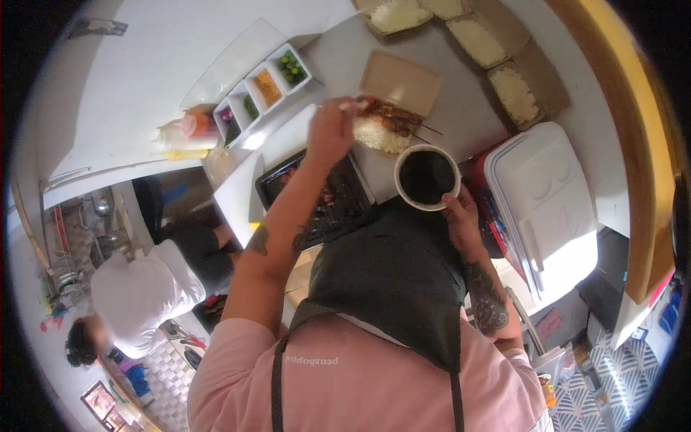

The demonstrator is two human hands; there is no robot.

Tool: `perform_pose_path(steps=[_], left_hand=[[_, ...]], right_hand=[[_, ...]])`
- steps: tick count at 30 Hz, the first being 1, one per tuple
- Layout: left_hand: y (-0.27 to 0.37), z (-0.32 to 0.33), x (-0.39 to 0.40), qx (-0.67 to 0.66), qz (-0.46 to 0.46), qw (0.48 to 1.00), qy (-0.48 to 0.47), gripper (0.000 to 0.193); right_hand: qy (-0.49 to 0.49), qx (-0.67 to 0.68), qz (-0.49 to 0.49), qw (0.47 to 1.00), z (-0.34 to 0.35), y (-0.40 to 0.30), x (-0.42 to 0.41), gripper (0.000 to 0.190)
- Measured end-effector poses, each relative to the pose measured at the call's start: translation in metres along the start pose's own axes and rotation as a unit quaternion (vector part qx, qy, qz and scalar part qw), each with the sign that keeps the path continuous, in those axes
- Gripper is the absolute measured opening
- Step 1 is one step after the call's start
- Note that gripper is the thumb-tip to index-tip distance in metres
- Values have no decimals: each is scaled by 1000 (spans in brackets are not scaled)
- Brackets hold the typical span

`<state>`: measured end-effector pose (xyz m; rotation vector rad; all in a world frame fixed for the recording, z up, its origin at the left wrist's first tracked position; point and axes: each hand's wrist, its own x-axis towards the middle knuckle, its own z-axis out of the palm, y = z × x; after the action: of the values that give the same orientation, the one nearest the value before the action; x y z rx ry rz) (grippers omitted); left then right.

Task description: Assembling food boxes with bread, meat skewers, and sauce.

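My right hand [461,213] grips a round paper cup [400,189] of dark liquid by its near rim, just right of my body's middle. Beyond the cup lies a kraft paper food box [402,81] with its lid folded back. Inside are white rice [380,137] and browned skewered meat [397,117], whose thin sticks point right. My left hand [332,127] is over the box's left side, fingers drawn together at the meat's left end. Something small and pale shows at its fingertips; blur hides what it is and whether it is held.
Below my left forearm sits a black tray [345,216] with meat pieces. A white divided condiment holder [245,81] and squeeze bottles [189,132] stand left. Rice-filled boxes [478,40] line the back right. A white-lidded cooler [550,200] is right; a person in white [146,291] bends at left.
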<state>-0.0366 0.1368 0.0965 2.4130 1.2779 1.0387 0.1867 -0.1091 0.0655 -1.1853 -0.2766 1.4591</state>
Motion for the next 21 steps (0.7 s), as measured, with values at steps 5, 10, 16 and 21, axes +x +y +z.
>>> perform_pose_path(steps=[5, 10, 16, 21], left_hand=[[47, -14, -4, -22, 108, 992, -56, 16], [26, 7, -14, -55, -8, 998, -41, 15], [4, -6, -1, -56, -106, 993, 1, 15], [10, -15, -6, -46, 2, 998, -40, 15]], right_hand=[[4, 5, 0, 1000, -3, 2, -1, 50], [9, -2, -2, 1000, -6, 8, 1, 47], [2, -1, 7, 1000, -6, 5, 0, 47], [6, 5, 4, 1000, -5, 8, 1, 49]])
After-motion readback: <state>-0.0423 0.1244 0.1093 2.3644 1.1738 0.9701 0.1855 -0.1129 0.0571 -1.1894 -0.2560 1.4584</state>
